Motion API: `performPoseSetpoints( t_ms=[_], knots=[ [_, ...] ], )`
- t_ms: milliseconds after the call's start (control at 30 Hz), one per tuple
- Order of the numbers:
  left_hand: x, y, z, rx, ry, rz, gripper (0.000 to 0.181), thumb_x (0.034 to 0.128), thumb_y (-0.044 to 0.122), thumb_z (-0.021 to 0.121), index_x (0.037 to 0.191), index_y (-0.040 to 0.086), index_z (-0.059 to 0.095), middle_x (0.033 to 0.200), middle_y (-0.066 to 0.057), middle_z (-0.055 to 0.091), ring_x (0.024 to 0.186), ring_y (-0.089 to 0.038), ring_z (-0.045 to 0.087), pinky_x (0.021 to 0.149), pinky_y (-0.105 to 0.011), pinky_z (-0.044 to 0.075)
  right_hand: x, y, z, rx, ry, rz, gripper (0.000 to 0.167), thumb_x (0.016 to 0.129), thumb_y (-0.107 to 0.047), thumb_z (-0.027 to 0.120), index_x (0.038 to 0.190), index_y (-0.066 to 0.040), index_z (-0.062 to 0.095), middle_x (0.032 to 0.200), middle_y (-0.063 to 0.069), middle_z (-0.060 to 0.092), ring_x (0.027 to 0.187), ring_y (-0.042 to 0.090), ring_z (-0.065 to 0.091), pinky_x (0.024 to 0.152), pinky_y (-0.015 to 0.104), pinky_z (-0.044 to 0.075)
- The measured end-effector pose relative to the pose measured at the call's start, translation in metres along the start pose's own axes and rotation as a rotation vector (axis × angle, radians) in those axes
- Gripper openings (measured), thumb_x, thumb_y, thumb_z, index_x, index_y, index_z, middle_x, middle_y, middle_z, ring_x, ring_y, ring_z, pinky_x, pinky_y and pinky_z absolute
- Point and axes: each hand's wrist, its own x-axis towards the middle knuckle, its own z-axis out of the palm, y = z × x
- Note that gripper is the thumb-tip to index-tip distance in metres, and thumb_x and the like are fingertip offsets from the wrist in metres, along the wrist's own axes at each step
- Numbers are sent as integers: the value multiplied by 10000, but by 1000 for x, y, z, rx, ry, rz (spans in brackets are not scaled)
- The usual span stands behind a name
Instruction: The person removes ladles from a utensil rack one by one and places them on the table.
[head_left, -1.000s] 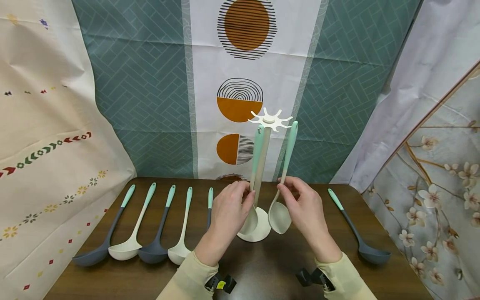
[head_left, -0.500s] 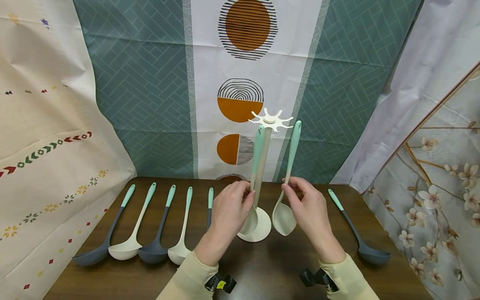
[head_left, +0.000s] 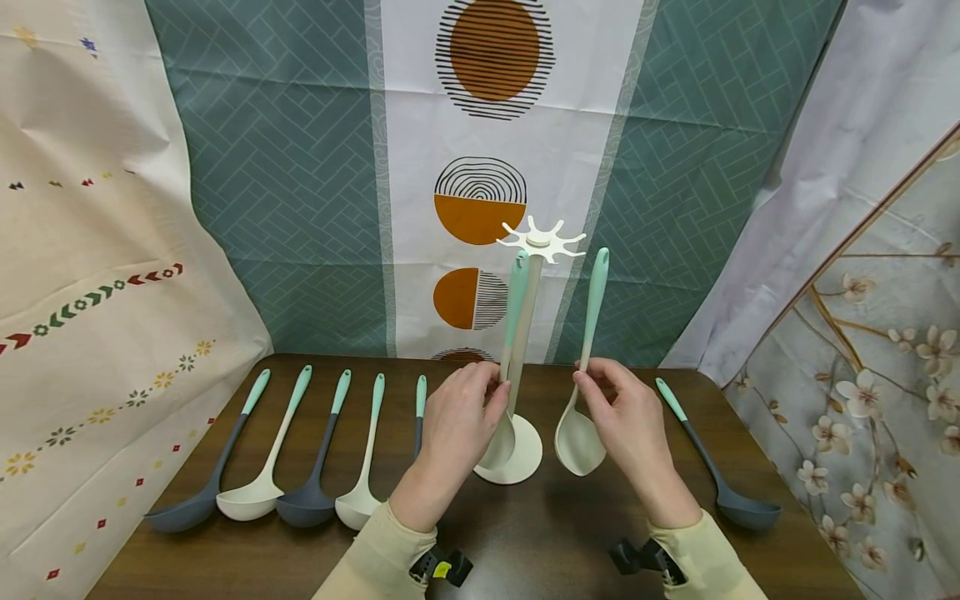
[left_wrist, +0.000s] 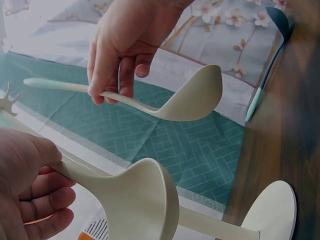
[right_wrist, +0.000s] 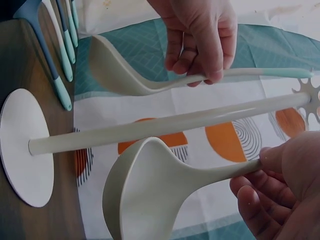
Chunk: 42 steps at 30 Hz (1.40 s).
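Note:
My left hand [head_left: 461, 425] pinches the lower handle of a cream ladle [head_left: 516, 304] with a mint grip, upright beside the pole of a white utensil stand [head_left: 527, 333]. The top of that grip is at the stand's hooked crown; whether a hook passes through its hole I cannot tell. My right hand [head_left: 630, 417] pinches a matching ladle [head_left: 579, 444] by its lower handle, right of the stand. It leans slightly right, its grip apart from the crown. Both bowls hang downward, seen near the hands in the left wrist view and right wrist view.
To the left on the brown table [head_left: 540, 542] lie several ladles in a row, including a cream ladle [head_left: 251, 500] and a dark grey ladle [head_left: 306, 508]. One is partly hidden by my left hand. Another dark grey ladle [head_left: 746, 508] lies at the right.
My right hand has moved to the right and slightly down with its ladle, whose grip has come away from the stand's crown. The left hand and its ladle have stayed in place.

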Motion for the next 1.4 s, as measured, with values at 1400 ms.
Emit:
performPoseSetpoints(
  t_ms=[1400],
  knots=[
    [-1, 4, -1, -16, -28, -11, 127, 992, 191, 860, 1048, 130, 762, 901, 15, 724, 787, -157, 646, 638, -307, 556, -20, 55, -13, -148, -84, 82, 113, 1046, -218, 794, 1136, -151, 806, 955, -25, 778, 863, 193, 721, 747, 415, 542]
  ],
)
